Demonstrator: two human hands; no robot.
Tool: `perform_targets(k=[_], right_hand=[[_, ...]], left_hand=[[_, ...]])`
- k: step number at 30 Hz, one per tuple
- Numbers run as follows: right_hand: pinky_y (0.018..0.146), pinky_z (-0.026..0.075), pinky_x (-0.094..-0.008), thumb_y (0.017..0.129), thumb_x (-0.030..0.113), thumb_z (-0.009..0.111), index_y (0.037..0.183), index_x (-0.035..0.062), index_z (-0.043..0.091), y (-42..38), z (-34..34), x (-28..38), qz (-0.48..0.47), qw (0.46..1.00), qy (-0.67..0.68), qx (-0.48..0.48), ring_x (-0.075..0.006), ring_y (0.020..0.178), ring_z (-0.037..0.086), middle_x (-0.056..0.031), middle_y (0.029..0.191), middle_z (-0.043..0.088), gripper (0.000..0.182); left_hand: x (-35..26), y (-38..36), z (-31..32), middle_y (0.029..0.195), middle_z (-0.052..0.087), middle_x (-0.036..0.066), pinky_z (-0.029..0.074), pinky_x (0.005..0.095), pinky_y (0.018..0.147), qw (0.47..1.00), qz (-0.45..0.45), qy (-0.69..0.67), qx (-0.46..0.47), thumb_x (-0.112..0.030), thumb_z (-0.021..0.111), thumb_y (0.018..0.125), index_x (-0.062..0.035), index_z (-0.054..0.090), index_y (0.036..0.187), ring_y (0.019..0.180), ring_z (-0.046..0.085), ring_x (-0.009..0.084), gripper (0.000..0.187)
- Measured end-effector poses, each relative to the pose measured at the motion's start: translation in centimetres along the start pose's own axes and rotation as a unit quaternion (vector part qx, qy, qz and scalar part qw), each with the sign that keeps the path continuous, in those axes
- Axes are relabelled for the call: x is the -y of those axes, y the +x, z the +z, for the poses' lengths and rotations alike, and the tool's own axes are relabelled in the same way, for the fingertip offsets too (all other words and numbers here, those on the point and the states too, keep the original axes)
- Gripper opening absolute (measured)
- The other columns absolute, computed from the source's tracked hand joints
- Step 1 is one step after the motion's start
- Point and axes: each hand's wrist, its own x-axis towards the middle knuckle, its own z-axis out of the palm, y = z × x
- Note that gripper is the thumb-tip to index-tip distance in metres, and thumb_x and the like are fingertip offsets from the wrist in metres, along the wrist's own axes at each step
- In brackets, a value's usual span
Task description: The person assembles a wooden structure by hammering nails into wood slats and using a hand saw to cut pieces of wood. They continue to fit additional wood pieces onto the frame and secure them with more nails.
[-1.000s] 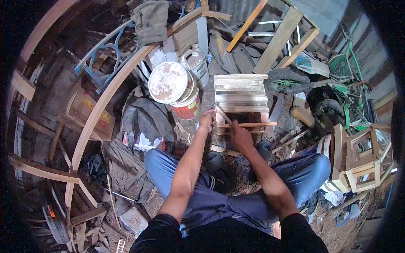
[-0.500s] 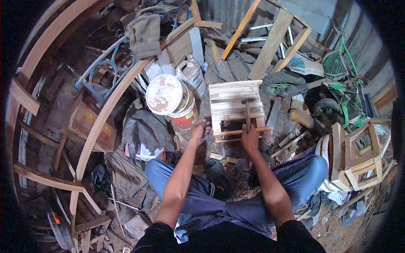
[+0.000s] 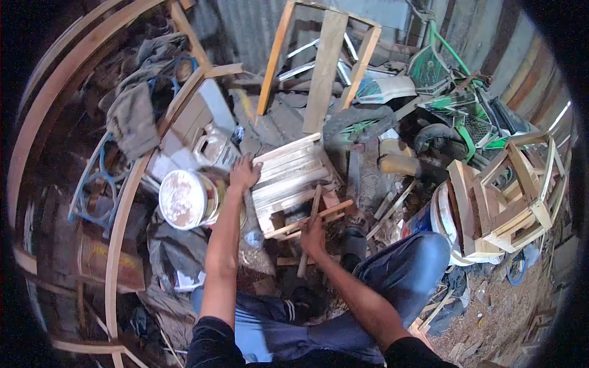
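Observation:
A small slatted wooden crate (image 3: 288, 175) stands tilted in front of my legs, with a dark gap at its near end. My left hand (image 3: 245, 173) is at its far left corner, fingers bent against the edge. In my right hand (image 3: 313, 238) is a hammer (image 3: 303, 264), gripped by its wooden handle, which passes above and below my fist. The hammer's head is hard to make out. This hand is over the crate's near end, beside a thin wooden strip (image 3: 336, 211).
A paint bucket (image 3: 183, 199) and a plastic jug (image 3: 215, 147) stand to the left. Behind are a wooden frame (image 3: 325, 67) and a tyre (image 3: 359, 122). On the right, another wooden frame (image 3: 515, 202) rests by a bucket (image 3: 446, 214). A curved wooden strip (image 3: 116, 257) crosses the left side.
The view has swung right. My left hand has moved from near the bucket to the crate's far left corner. The crate appears turned anticlockwise, and the hammer has drawn back nearer to me.

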Motion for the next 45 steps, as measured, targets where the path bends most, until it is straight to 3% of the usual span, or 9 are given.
perform_targets(k=[3, 9, 18, 21, 26, 32, 36, 40, 45], right_hand=[[0.081, 0.046, -0.0435, 0.081, 0.016, 0.065, 0.127, 0.0002, 0.033, 2.1, 0.9, -1.8, -0.150, 0.978, -0.142, -0.033, -0.0371, 0.100, 0.058, -0.0237, 0.102, 0.058, 0.059], [0.087, 0.043, -0.0448, 0.080, 0.012, 0.063, 0.126, -0.0003, 0.037, 4.2, 0.1, 6.9, -0.142, 0.973, -0.163, -0.074, -0.0400, 0.102, 0.056, -0.0245, 0.109, 0.057, 0.054], [0.082, 0.045, -0.0463, 0.077, 0.014, 0.061, 0.116, -0.0017, 0.048, 17.5, -5.5, 10.7, -0.275, 0.908, -0.316, -0.023, -0.0435, 0.101, 0.055, -0.0276, 0.105, 0.058, 0.044], [0.080, 0.045, -0.0481, 0.078, 0.019, 0.062, 0.108, -0.0003, 0.054, 18.6, -8.9, 9.0, -0.270, 0.892, -0.362, -0.024, -0.0437, 0.097, 0.056, -0.0272, 0.098, 0.060, 0.037], [0.077, 0.048, -0.0464, 0.079, 0.024, 0.068, 0.104, -0.0012, 0.054, 13.7, -10.9, 10.6, -0.205, 0.873, -0.433, -0.087, -0.0413, 0.094, 0.059, -0.0272, 0.096, 0.061, 0.038], [0.088, 0.043, -0.0417, 0.089, 0.035, 0.056, 0.113, -0.0039, 0.053, 1.2, -11.3, 11.8, -0.273, 0.907, -0.304, -0.104, -0.0387, 0.103, 0.057, -0.0294, 0.106, 0.059, 0.046], [0.099, 0.035, -0.0389, 0.092, 0.038, 0.050, 0.126, -0.0077, 0.043, -2.8, -11.3, 4.6, -0.141, 0.918, -0.346, -0.131, -0.0368, 0.119, 0.047, -0.0324, 0.121, 0.050, 0.057], [0.087, 0.042, -0.0422, 0.093, 0.036, 0.049, 0.124, -0.0052, 0.045, -4.2, -10.8, 1.2, -0.043, 0.963, -0.252, -0.084, -0.0377, 0.101, 0.057, -0.0290, 0.108, 0.058, 0.052], [0.068, 0.045, -0.0465, 0.093, 0.032, 0.048, 0.116, -0.0023, 0.048, -6.5, -9.6, 2.2, -0.159, 0.890, -0.412, -0.111, -0.0427, 0.075, 0.060, -0.0263, 0.076, 0.060, 0.041]], left_hand=[[0.2, 1.8, 0.2, 0.121, 0.052, 0.023, 0.033, 0.0449, 0.101, 0.979, -0.131, -0.008, 0.159, -0.061, 0.046, 0.082, -0.0047, 0.053, 0.121, 0.117, 0.048, 0.0359, 0.069], [1.9, 0.9, -2.5, 0.116, 0.052, 0.033, 0.037, 0.0441, 0.099, 0.926, -0.222, 0.015, 0.305, -0.073, 0.035, 0.080, 0.0054, 0.058, 0.113, 0.114, 0.050, 0.0421, 0.088], [-1.9, -4.9, -0.9, 0.109, 0.054, 0.037, 0.039, 0.0455, 0.095, 0.918, -0.274, -0.039, 0.285, -0.070, 0.041, 0.079, 0.0145, 0.055, 0.109, 0.109, 0.051, 0.0450, 0.090], [-6.6, -5.9, -0.4, 0.123, 0.045, 0.027, 0.037, 0.0485, 0.094, 0.988, -0.147, -0.008, 0.042, -0.044, 0.063, 0.079, 0.0048, 0.044, 0.120, 0.114, 0.045, 0.0416, 0.067], [-10.6, -3.5, 0.8, 0.141, 0.034, 0.016, 0.023, 0.0500, 0.107, 0.974, 0.207, -0.088, 0.014, -0.042, 0.059, 0.083, -0.0144, 0.041, 0.134, 0.131, 0.029, 0.0372, 0.061], [-11.7, -5.3, 5.5, 0.150, 0.021, 0.011, 0.001, 0.0553, 0.110, 0.990, 0.142, -0.011, 0.017, -0.058, 0.039, 0.087, -0.0201, 0.035, 0.140, 0.139, 0.015, 0.0322, 0.065], [-12.1, -6.8, 6.3, 0.149, 0.023, 0.009, 0.004, 0.0557, 0.111, 0.968, 0.241, 0.061, -0.034, -0.053, 0.051, 0.082, -0.0202, 0.037, 0.138, 0.139, 0.017, 0.0282, 0.067], [-12.8, -9.2, 4.5, 0.149, 0.023, 0.007, 0.006, 0.0559, 0.111, 0.968, 0.241, -0.042, 0.051, -0.053, 0.058, 0.077, -0.0201, 0.037, 0.138, 0.138, 0.019, 0.0273, 0.073], [-12.4, -8.4, 4.4, 0.150, 0.023, 0.003, 0.008, 0.0560, 0.111, 0.967, 0.229, -0.100, 0.049, -0.061, 0.060, 0.071, -0.0234, 0.033, 0.140, 0.138, 0.020, 0.0268, 0.084]])
